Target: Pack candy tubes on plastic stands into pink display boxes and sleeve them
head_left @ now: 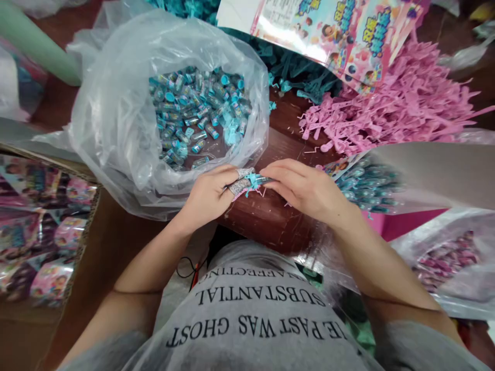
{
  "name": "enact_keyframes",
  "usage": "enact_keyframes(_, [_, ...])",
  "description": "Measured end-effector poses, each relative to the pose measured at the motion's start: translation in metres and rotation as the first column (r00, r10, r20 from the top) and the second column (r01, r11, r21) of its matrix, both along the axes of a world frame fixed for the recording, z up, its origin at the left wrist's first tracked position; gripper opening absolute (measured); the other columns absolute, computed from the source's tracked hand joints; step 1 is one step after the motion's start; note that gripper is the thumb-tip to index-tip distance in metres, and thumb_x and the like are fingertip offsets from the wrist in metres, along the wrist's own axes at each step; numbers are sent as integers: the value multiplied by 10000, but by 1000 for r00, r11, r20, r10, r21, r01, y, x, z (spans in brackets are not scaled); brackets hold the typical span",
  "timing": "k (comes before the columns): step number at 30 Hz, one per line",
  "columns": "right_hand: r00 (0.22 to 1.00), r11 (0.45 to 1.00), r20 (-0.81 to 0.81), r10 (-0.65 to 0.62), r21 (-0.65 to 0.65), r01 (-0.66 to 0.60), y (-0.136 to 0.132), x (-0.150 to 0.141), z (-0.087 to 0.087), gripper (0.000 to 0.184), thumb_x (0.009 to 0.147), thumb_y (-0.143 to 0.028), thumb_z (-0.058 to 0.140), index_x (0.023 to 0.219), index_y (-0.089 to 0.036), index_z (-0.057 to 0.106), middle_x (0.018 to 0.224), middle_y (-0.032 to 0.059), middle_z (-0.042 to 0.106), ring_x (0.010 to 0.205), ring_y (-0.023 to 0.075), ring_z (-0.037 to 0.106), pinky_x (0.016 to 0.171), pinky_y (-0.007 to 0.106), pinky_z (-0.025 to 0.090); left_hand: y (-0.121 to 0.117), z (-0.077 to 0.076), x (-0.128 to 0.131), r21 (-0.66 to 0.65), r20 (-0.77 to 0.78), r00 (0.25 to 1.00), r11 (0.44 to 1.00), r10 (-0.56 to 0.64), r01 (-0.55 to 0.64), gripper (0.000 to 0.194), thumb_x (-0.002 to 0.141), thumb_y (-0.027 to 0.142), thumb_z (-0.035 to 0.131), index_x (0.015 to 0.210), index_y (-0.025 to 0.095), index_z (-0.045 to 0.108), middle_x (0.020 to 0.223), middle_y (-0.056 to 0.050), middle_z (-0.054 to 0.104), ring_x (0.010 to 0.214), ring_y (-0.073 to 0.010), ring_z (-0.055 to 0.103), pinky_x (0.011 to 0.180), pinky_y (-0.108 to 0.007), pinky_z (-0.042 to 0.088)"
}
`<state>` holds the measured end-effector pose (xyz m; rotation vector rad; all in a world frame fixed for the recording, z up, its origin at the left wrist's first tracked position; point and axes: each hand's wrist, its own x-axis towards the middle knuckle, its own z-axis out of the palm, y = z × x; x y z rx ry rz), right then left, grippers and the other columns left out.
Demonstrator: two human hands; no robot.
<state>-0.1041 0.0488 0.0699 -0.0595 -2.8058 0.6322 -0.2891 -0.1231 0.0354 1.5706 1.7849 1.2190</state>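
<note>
turquoise-and-clear piece (pixel 260 180), one, between left hand (pixel 212 195) and right hand (pixel 305 189)

At eleven o'clock I'm seeing a translucent, round-mouthed plastic bag (pixel 112 103) shining in crinkles; at one, multicoloured rectangular printed cards (pixel 328 36) are gleaming, smooth and glossy.

Two hands (pixel 211 198) and one pink heap (pixel 417 98) were seen. The blue-capped tubes (pixel 212 132) were too numerous to be counted.
</note>
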Motion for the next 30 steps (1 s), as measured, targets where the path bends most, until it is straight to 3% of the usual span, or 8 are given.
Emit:
enact_keyframes(6, [999, 995, -24, -32, 96, 35, -26, -11, -19, 316, 1118, -325, 477, 1305, -171, 680, 1212, 103, 756, 1066, 194, 724, 866, 311, 613, -17, -13, -8, 81, -119, 992, 996, 49, -40, 217, 1005, 204, 629, 1110, 233, 816, 1119, -49, 797, 995, -193, 755, 870, -298, 592])
enact_keyframes(9, [990, 992, 127, -64, -99, 77, -31, -19, -21, 342, 1113, -387, 485, 1224, -145, 700, 1085, 97, 772, 942, 192, 727, 810, 313, 576, -26, -26, -7, 135, -306, 943, 987, 130, -93, 229, 994, 193, 631, 1105, 242, 825, 1148, -52, 809, 1005, -217, 773, 885, -334, 623])
enact_keyframes(12, [958, 937, 277, -76, -309, 164, -34, -29, -18, 325, 1083, -440, 539, 1112, -171, 720, 980, 54, 780, 834, 176, 712, 757, 303, 526, -39, -36, -7, 188, -395, 900, 975, 185, -118, 221, 991, 194, 632, 1097, 224, 824, 1147, -62, 815, 983, -226, 783, 875, -351, 644])
enact_keyframes(17, [975, 908, 202, -90, -385, 163, -52, -45, -23, 373, 1053, -446, 592, 1345, -216, 623, 1263, 86, 736, 955, 184, 701, 837, 317, 510, -68, -39, -11, 191, -348, 860, 926, 373, -324, 211, 970, 164, 667, 1110, 207, 819, 1135, -76, 809, 1014, -220, 782, 931, -329, 636])
enact_keyframes(19, [969, 920, 234, -75, -359, 158, -59, -54, -23, 320, 1086, -461, 523, 1246, -222, 663, 1107, 54, 764, 878, 174, 688, 776, 299, 472, -78, -39, -11, 221, -341, 842, 906, 419, -361, 244, 947, 141, 699, 1147, 220, 812, 1141, -66, 808, 1012, -210, 779, 936, -310, 624])
enact_keyframes(23, [929, 941, 371, -10, -312, 134, -58, -80, -18, 528, 1105, -598, 395, 938, -214, 717, 809, 12, 716, 721, 158, 627, 659, 291, 359, -93, -34, -9, 211, -304, 813, 868, 496, -450, 241, 939, 136, 704, 1135, 223, 813, 1132, -59, 806, 989, -189, 765, 911, -275, 600])
enact_keyframes(26, [944, 959, 329, -41, -251, 129, -46, -114, -22, 478, 1108, -578, 401, 1120, -235, 734, 1034, 34, 757, 896, 191, 675, 742, 299, 413, -99, -29, -9, 95, -160, 781, 796, 604, -597, 174, 981, 233, 671, 1078, 203, 813, 1046, -56, 801, 943, -175, 743, 869, -259, 589])
enact_keyframes(30, [923, 985, 343, -174, 74, 159, -36, -176, -43, 360, 1085, -291, 465, 1390, -244, 649, 1410, 124, 637, 1199, 299, 626, 866, 372, 473, -97, -30, -10, -87, 202, 694, 718, 691, -691, 251, 930, 406, 744, 1041, 186, 794, 924, -40, 782, 856, -174, 713, 805, -262, 586])
